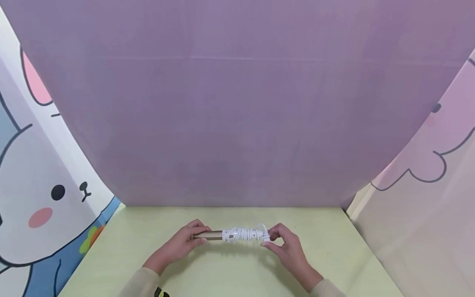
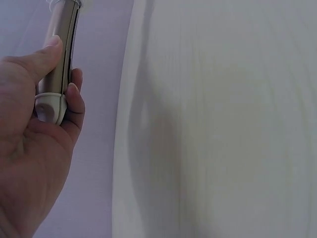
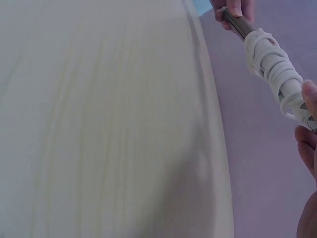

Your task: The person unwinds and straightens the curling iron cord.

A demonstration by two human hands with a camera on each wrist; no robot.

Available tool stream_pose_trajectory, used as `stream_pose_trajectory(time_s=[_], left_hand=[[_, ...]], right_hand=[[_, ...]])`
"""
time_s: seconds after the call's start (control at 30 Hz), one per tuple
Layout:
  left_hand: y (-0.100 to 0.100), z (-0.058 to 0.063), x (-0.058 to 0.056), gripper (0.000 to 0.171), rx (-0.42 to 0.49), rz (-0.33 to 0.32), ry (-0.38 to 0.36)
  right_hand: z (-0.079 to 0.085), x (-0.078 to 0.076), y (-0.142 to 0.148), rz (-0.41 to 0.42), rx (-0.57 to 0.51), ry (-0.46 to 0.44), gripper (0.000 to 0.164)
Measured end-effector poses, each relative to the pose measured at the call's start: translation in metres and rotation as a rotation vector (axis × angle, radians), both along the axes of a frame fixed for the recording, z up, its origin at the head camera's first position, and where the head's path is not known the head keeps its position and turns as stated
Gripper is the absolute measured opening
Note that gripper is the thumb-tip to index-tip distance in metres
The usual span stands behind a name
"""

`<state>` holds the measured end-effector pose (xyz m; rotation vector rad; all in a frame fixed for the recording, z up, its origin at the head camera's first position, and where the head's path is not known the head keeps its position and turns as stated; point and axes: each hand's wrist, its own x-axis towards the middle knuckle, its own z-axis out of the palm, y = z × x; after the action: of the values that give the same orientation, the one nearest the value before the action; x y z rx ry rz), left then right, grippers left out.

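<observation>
A hair straightener (image 1: 212, 235) with a gold-brown barrel is held level above the table by both hands. Its white cord (image 1: 245, 234) is wound in several turns round the white handle, and one loop sticks up near the right end. My left hand (image 1: 184, 240) grips the barrel end, thumb along one side and fingers curled beneath the white tip (image 2: 49, 110) in the left wrist view. At the handle end, my right hand (image 1: 289, 247) pinches with thumb and fingers, next to the last turns of cord (image 3: 277, 69). The fingers partly hide that end.
A pale yellow-green table (image 1: 222, 276) lies beneath the hands, their shadows on it. Behind its far edge rises a plain purple cloth (image 1: 237, 123). Cartoon-printed curtains (image 1: 41, 181) hang at the left and right sides. A small black and yellow item (image 1: 161, 292) shows by the left sleeve.
</observation>
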<state>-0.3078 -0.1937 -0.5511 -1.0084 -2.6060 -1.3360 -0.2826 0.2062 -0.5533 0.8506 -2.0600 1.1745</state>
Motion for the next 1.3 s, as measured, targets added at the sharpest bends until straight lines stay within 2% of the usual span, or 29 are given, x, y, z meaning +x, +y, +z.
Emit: stream_pose_trajectory(time_s=[0.17, 0.5, 0.63, 0.83, 0.97, 1.07, 1.17, 1.3], left_hand=[[-0.001, 0.001, -0.002, 0.027, -0.006, 0.009, -0.003], [0.0, -0.006, 0.002, 0.025, 0.023, 0.016, -0.068], [-0.001, -0.008, 0.004, 0.027, 0.043, 0.018, -0.085], [-0.004, -0.009, 0.003, 0.03, 0.056, 0.04, -0.087], [-0.007, -0.008, 0.001, 0.03, 0.049, 0.058, -0.092], [-0.009, -0.007, 0.0, 0.031, 0.051, 0.065, -0.097], [-0.009, -0.006, -0.001, 0.031, 0.055, 0.069, -0.11], [-0.009, -0.004, 0.0, 0.032, 0.049, 0.064, -0.114]], right_hand=[[0.005, -0.003, 0.001, 0.031, 0.017, 0.015, 0.047], [0.01, 0.008, 0.007, 0.047, 0.105, -0.064, 0.044], [0.009, 0.009, 0.006, 0.079, 0.1, -0.076, 0.04], [0.01, 0.009, 0.007, 0.173, 0.068, -0.143, 0.036], [0.013, 0.01, 0.008, 0.256, 0.086, -0.173, 0.044], [0.016, 0.011, 0.007, 0.291, 0.114, -0.142, 0.051], [0.016, 0.01, 0.005, 0.272, 0.14, -0.095, 0.052], [0.015, 0.01, 0.005, 0.195, 0.157, -0.049, 0.049]])
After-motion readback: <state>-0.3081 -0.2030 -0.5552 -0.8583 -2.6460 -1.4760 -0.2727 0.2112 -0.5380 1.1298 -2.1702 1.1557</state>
